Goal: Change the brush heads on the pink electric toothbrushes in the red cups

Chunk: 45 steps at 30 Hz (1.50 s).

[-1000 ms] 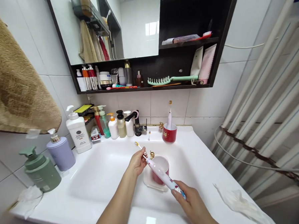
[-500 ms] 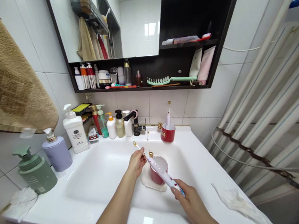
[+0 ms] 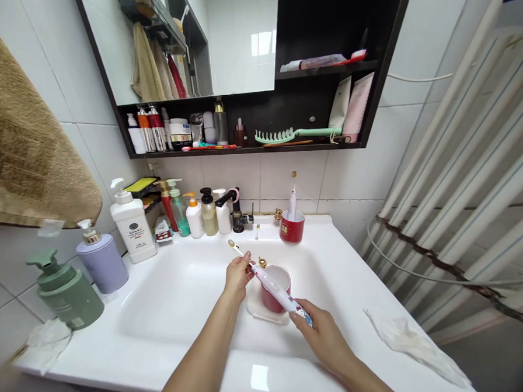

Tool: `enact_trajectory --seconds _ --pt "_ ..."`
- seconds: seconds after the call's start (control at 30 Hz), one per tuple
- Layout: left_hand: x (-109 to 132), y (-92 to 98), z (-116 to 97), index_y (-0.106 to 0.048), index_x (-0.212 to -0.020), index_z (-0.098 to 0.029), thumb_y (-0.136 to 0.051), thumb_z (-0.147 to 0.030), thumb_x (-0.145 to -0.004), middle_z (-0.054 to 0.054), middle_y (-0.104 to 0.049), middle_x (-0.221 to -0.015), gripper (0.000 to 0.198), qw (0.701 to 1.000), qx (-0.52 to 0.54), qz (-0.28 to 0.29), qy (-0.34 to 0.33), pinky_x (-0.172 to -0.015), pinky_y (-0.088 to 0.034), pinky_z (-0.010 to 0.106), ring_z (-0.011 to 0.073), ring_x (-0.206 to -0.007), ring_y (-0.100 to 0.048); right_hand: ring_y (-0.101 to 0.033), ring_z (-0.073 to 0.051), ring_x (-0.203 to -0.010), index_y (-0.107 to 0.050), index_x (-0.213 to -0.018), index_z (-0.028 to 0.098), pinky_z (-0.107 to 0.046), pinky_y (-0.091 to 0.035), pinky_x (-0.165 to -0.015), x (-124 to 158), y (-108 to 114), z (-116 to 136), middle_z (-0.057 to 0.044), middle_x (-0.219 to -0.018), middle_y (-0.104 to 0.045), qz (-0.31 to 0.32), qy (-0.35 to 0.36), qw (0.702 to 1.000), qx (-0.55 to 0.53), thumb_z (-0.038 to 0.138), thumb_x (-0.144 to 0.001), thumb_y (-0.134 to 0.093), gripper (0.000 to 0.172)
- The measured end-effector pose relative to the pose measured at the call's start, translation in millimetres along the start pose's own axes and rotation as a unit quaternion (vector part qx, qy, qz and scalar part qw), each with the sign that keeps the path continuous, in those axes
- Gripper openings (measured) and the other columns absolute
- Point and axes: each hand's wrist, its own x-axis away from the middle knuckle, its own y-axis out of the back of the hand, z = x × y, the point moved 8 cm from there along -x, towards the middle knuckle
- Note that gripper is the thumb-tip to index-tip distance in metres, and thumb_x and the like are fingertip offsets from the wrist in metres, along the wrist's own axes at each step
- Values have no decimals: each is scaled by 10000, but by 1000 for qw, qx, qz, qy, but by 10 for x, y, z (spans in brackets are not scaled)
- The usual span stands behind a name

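An electric toothbrush (image 3: 273, 288) with a white and pink patterned handle is held slanting over the sink (image 3: 171, 306), its head pointing up and left. My right hand (image 3: 321, 333) is closed round the lower end of the handle. At the neck just below the brush head, the fingers of my left hand (image 3: 239, 276) pinch the toothbrush. Beneath it, a red cup (image 3: 273, 302) with a pale inside stands on a whitish soap dish or pad (image 3: 254, 309) in the basin. The handle partly hides this cup.
Behind the basin are a black faucet (image 3: 236, 212) and a second red cup (image 3: 292, 228) holding another electric toothbrush (image 3: 292, 203). Several pump bottles (image 3: 134, 226) line the left and back rim. A crumpled white cloth or tissue (image 3: 409, 343) lies at right. A dark mirror cabinet (image 3: 241, 151) hangs above.
The view has tilted slightly, so the scene sits a little higher. Both hands keep their hold on the toothbrush, with only a small shift.
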Motion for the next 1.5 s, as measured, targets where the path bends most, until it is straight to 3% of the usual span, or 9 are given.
enact_trajectory --seconds 0.2,0.4,0.53,0.97,1.5 --pt "89 -24 -19 -459 -602 -129 -509 -367 -608 6 -540 -514 243 1000 22 8 -13 -490 -392 201 75 -456 -505 -430 -118 -534 -525 -857 170 -218 -345 -511 -39 -93 -8 4 -609 -518 25 -9 998 -51 365 -689 -382 294" --pt "154 -189 -9 -484 -675 -121 -497 -343 -631 43 -578 -584 227 994 56 94 -19 -589 -413 243 117 -556 -551 -401 -100 -487 -489 -962 139 -216 -356 -479 5 -133 -131 17 -550 -449 26 -65 984 -162 395 -682 -387 393" --pt "158 -201 7 -484 -668 -127 -508 -323 -627 40 -582 -600 201 992 61 114 -9 -595 -410 242 114 -567 -549 -399 -99 -479 -500 -954 141 -216 -354 -474 14 -125 -123 17 -543 -445 23 -62 982 -176 419 -671 -396 410" --pt "167 -231 15 -493 -660 -126 -514 -327 -622 51 -591 -646 206 987 61 151 -1 -641 -398 258 129 -621 -555 -406 -109 -503 -470 -988 137 -219 -361 -491 15 -98 -88 7 -572 -460 18 -46 992 -114 418 -699 -361 418" --pt "219 -278 38 -499 -658 -124 -535 -323 -604 46 -584 -625 209 986 66 153 3 -662 -399 267 123 -608 -546 -441 -119 -511 -492 -974 133 -215 -359 -468 21 -27 -50 -12 -583 -517 -18 -25 996 -81 408 -696 -378 408"
